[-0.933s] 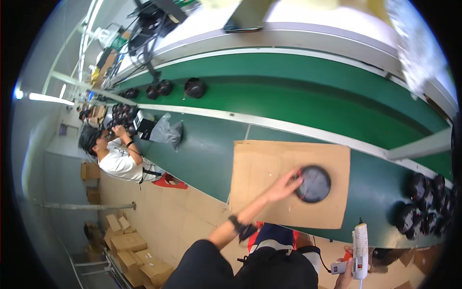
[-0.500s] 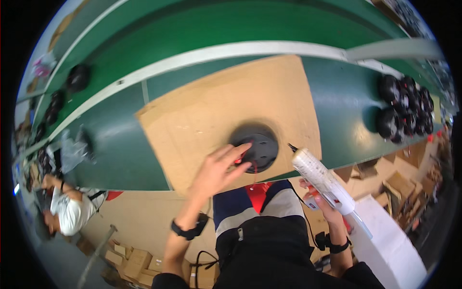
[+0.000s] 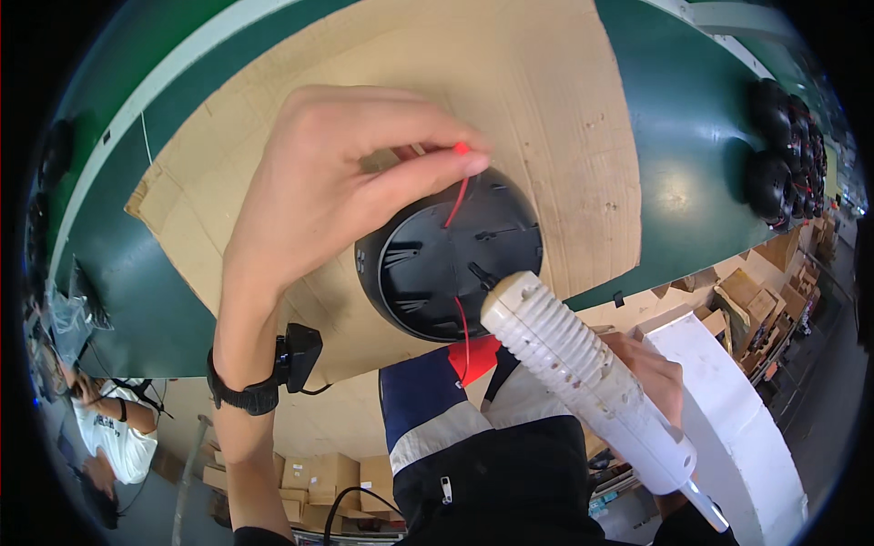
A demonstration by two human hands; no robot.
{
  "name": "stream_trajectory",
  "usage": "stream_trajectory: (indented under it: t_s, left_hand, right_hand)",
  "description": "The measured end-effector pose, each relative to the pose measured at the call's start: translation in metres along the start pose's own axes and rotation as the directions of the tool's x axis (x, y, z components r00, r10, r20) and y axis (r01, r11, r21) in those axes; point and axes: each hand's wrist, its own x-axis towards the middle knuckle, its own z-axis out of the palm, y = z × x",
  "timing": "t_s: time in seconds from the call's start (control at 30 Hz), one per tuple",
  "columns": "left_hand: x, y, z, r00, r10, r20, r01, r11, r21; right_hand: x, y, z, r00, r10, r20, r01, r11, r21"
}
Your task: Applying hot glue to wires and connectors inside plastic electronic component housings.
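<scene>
A black, round, bowl-like plastic housing (image 3: 426, 278) stands on a cardboard sheet (image 3: 569, 127). At its far side my left hand (image 3: 332, 177) pinches a thin red wire (image 3: 457, 205) by its small red end, between thumb and forefinger. A second stretch of red wire (image 3: 466, 338) runs over the near rim of the housing. My right hand (image 3: 651, 369) is closed round a white hot glue gun (image 3: 583, 373), mostly hidden behind its body. The gun's dark nozzle points down over the inside of the housing; whether it touches cannot be told. A pale glue stick (image 3: 708, 508) juts from its rear.
The cardboard lies on a green workbench (image 3: 678, 182). Several black round housings (image 3: 772, 187) are grouped at the right. A clear plastic bag (image 3: 73, 309) lies at the left, near another person (image 3: 114, 432). Cardboard boxes (image 3: 323, 478) sit below the bench; a white panel (image 3: 728, 391) stands at right.
The housing looks larger and closer. My left hand has moved to its far side and lifted the red wire end. The glue gun has moved left, its nozzle now over the housing.
</scene>
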Motion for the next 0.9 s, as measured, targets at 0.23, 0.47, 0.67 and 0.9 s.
stream_trajectory:
  t_s: [0.23, 0.47, 0.67, 0.9]
  left_hand:
    - [-0.008, -0.003, 0.006, 0.996, -0.077, -0.048, 0.074, 0.995, -0.068]
    - [-0.009, -0.007, 0.010, 0.994, -0.083, -0.076, 0.075, 0.992, -0.104]
    - [-0.010, -0.009, 0.012, 0.993, -0.091, -0.079, 0.081, 0.990, -0.117]
    - [-0.010, -0.009, 0.012, 0.992, -0.103, -0.076, 0.093, 0.988, -0.126]
  right_hand:
    - [0.023, -0.008, 0.011, 0.998, -0.064, 0.004, 0.064, 0.994, -0.084]
    - [0.023, -0.014, 0.012, 1.000, -0.029, -0.006, 0.027, 0.980, -0.199]
    - [0.020, -0.013, 0.014, 0.999, -0.001, -0.043, -0.009, 0.976, -0.219]
    - [0.020, -0.013, 0.016, 0.998, 0.024, -0.050, -0.034, 0.979, -0.199]
